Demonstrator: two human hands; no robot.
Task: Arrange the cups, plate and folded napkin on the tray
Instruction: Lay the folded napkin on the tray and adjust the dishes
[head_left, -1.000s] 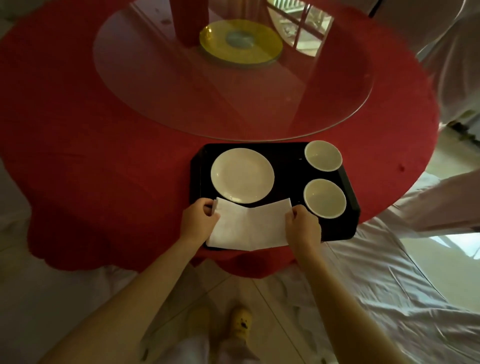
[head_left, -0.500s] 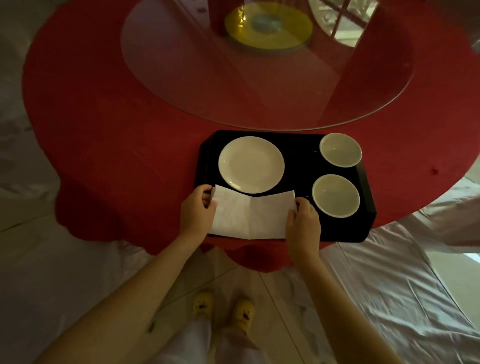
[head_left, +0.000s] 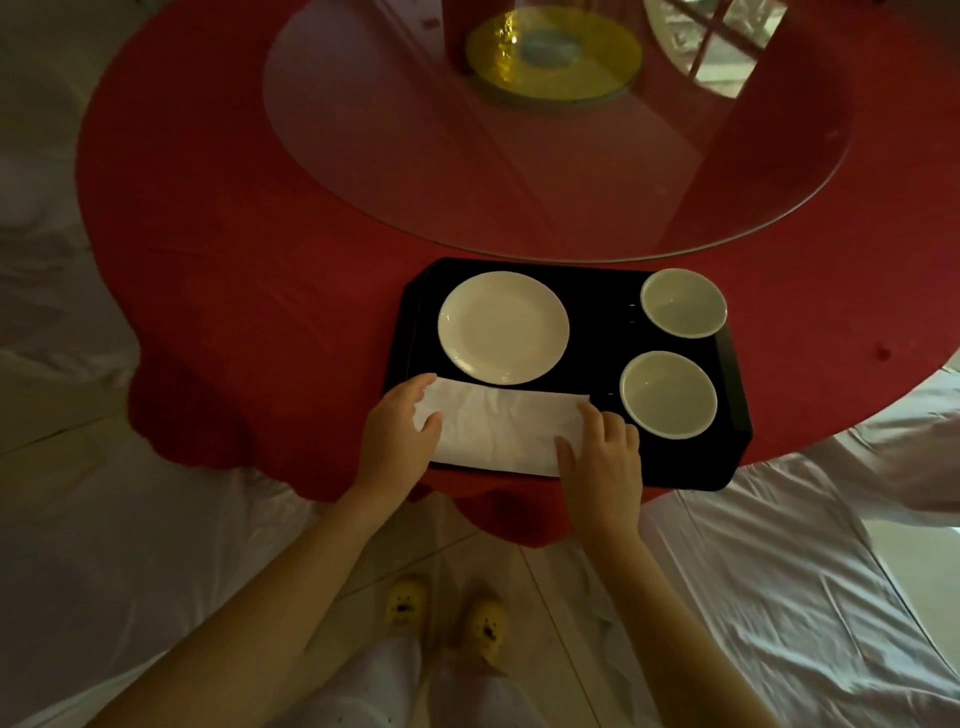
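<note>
A black tray (head_left: 597, 291) sits at the near edge of the round red table. On it lie a white plate (head_left: 503, 326) at the left and two white cups, one at the far right (head_left: 683, 302) and one nearer (head_left: 668, 393). A white folded napkin (head_left: 501, 426) lies along the tray's front edge, below the plate. My left hand (head_left: 397, 441) rests flat on the napkin's left end, and my right hand (head_left: 602, 457) presses its right end with fingers spread.
A glass turntable (head_left: 519, 171) with a yellow hub (head_left: 553, 54) covers the middle of the red tablecloth (head_left: 234, 249). White-covered chairs (head_left: 810, 597) stand at the right and left. My yellow slippers (head_left: 447, 613) show on the floor.
The napkin has been folded over into a narrower strip. Both hands shifted from pinching its top corners to lying flat on its ends. The view moved closer.
</note>
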